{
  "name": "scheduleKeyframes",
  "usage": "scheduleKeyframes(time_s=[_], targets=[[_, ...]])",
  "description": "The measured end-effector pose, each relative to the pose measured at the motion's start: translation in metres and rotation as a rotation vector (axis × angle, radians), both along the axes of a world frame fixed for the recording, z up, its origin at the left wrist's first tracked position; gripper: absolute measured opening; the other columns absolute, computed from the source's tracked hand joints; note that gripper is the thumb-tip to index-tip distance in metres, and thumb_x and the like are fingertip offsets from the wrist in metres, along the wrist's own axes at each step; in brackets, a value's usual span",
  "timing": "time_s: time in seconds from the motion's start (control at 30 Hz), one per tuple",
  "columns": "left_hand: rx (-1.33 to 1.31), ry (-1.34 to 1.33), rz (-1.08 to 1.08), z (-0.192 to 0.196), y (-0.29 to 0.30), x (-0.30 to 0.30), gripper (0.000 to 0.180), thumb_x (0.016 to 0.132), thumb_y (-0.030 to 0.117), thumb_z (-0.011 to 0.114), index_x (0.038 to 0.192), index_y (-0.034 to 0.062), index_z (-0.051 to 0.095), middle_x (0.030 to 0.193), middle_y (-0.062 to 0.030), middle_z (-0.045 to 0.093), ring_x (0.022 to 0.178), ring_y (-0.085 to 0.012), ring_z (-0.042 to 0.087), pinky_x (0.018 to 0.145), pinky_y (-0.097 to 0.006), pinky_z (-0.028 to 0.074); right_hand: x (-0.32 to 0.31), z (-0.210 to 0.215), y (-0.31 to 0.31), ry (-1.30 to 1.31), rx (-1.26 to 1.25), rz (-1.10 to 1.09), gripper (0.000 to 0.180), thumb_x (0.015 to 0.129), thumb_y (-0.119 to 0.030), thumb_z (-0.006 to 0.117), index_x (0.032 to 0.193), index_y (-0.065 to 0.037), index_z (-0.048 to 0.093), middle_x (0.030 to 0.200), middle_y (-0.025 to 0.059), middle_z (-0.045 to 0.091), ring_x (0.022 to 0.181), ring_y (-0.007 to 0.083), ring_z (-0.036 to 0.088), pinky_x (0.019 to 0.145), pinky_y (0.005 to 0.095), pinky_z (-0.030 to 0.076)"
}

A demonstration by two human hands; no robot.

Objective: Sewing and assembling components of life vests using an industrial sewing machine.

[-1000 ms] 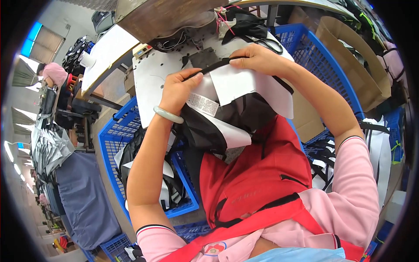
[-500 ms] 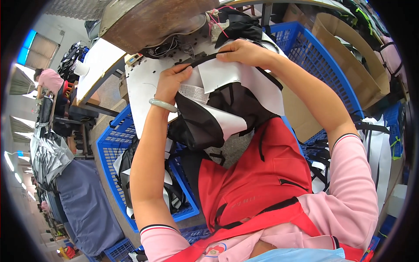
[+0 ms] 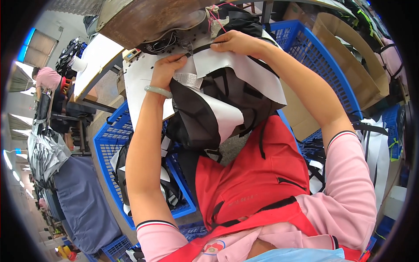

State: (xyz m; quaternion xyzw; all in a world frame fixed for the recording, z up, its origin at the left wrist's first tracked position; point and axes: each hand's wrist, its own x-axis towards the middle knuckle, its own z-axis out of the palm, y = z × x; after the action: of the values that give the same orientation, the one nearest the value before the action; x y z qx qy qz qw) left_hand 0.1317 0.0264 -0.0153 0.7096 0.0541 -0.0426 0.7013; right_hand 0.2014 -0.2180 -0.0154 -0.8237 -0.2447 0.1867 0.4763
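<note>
My left hand (image 3: 168, 70) is closed in a pinch on the edge of a black and white fabric piece (image 3: 196, 118), near a small printed label (image 3: 188, 80). Farther right, my right hand (image 3: 238, 43) grips the same edge, where a narrow black strip (image 3: 207, 47) runs between the hands. The piece has white panels and dark, partly see-through fabric, and it drapes off the white table (image 3: 139, 89) toward my lap. Just beyond my hands stands a worn brown metal machine body (image 3: 150, 19); its working parts are hidden.
Dark scraps and loose threads lie by the machine. Blue plastic baskets (image 3: 101, 144) with fabric pieces stand left and right below the table. A cardboard box (image 3: 371, 65) is at the far right. Another person in pink (image 3: 49, 79) is in the far left background.
Both hands have moved slightly away from me and to the left, closer to the machine, drawing the fabric edge along. Both still grip it.
</note>
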Motion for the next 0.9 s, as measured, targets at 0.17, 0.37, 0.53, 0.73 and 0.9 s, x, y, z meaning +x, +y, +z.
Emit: scheduleKeyframes(time_s=[0.17, 0.37, 0.53, 0.73, 0.9], targets=[[-0.019, 0.023, 0.002, 0.001, -0.001, -0.012, 0.031, 0.085, 0.012, 0.068, 0.110, -0.0049, 0.064, 0.095, -0.0086, 0.067, 0.080, -0.0145, 0.062, 0.072, -0.025, 0.048, -0.009, -0.002, -0.004, -0.066, 0.003, -0.006, 0.057, 0.086, -0.042, 0.066, 0.125, -0.001, 0.060, 0.122, 0.0165, 0.062, 0.114, 0.0251, 0.057, 0.099, 0.0337, 0.041], [0.019, -0.027, 0.068, -0.004, 0.015, -0.009, 0.034, 0.085, 0.014, 0.068, 0.113, -0.0049, 0.064, 0.098, -0.0103, 0.067, 0.088, -0.0172, 0.062, 0.077, -0.027, 0.048, -0.012, 0.004, -0.014, -0.152, 0.052, -0.137, 0.040, 0.092, -0.034, 0.062, 0.115, -0.001, 0.064, 0.100, 0.0013, 0.066, 0.091, 0.0092, 0.056, 0.082, 0.0252, 0.044], [-0.252, 0.057, 0.283, -0.004, 0.040, -0.039, 0.035, 0.087, 0.012, 0.065, 0.116, -0.0065, 0.061, 0.108, -0.0135, 0.065, 0.096, -0.0221, 0.061, 0.085, -0.031, 0.047, -0.047, 0.033, -0.048, -0.182, -0.030, -0.072, 0.029, 0.093, -0.028, 0.057, 0.101, -0.001, 0.063, 0.084, -0.0028, 0.058, 0.082, 0.0065, 0.048, 0.076, 0.0242, 0.041], [-0.453, -0.294, 0.322, -0.024, -0.056, -0.107, 0.032, 0.087, 0.007, 0.064, 0.117, -0.0023, 0.057, 0.107, -0.0083, 0.061, 0.096, -0.0161, 0.055, 0.088, -0.028, 0.043, -0.190, 0.022, -0.034, -0.496, -0.150, 0.394, 0.015, 0.077, -0.009, 0.069, 0.091, -0.006, 0.068, 0.143, 0.0125, 0.043, 0.089, 0.0295, 0.065, 0.079, 0.0350, 0.051], [-0.385, -0.273, 0.270, -0.043, -0.109, -0.166, 0.022, 0.086, 0.004, 0.065, 0.107, 0.0028, 0.059, 0.092, 0.0002, 0.058, 0.084, -0.0073, 0.052, 0.074, -0.022, 0.045, -0.234, -0.023, -0.010, -0.331, -0.348, 0.249, 0.015, 0.082, -0.014, 0.064, 0.093, -0.003, 0.068, 0.112, 0.0131, 0.060, 0.085, 0.0346, 0.063, 0.073, 0.0402, 0.050]])
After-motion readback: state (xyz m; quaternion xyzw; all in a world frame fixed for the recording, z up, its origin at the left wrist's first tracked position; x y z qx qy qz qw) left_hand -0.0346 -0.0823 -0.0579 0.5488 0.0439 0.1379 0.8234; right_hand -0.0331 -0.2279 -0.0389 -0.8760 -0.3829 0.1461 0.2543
